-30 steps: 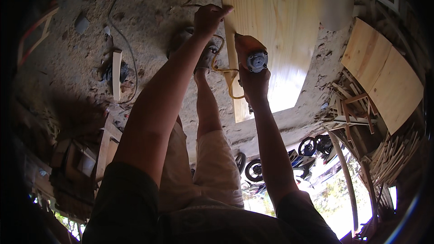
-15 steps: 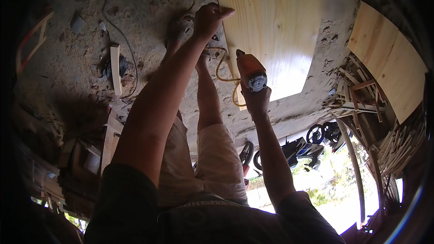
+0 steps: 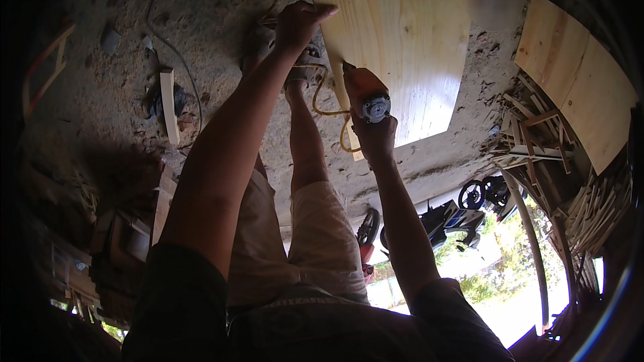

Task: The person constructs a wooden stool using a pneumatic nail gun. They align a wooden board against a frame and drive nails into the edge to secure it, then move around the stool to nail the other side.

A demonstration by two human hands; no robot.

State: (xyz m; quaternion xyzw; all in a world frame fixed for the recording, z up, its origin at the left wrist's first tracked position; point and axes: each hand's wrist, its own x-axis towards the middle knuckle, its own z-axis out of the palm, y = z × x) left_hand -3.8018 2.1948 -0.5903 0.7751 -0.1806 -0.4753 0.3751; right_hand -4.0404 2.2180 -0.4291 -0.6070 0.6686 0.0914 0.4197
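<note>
A person stands over a broad, pale wooden board (image 3: 409,47), which lies at the upper middle of the view above a rough, earthen-looking floor (image 3: 221,33). The right hand (image 3: 377,135) is wrapped around the handle of an orange power tool (image 3: 365,87) with a round grey cap, held over the board's near part, its dark nose pointing away from the person and close to the board's left edge; whether the nose touches the wood cannot be told. A yellow hose (image 3: 317,102) loops from beside the person's feet to the tool, near the right hand. The left hand (image 3: 295,27) is farther along that same left edge, its thumb stretched out over the border of the wood; its other fingers are bent and partly hidden, so whether they grip the board is unclear. The person wears sandals (image 3: 309,55) and light shorts (image 3: 323,234). On the left, a short wooden strip (image 3: 169,107) lies near a dark cable (image 3: 180,57). On the right are a second board (image 3: 577,70) and a heap of thin sticks (image 3: 590,221), with a motorbike (image 3: 446,220) in the bright area below.
</note>
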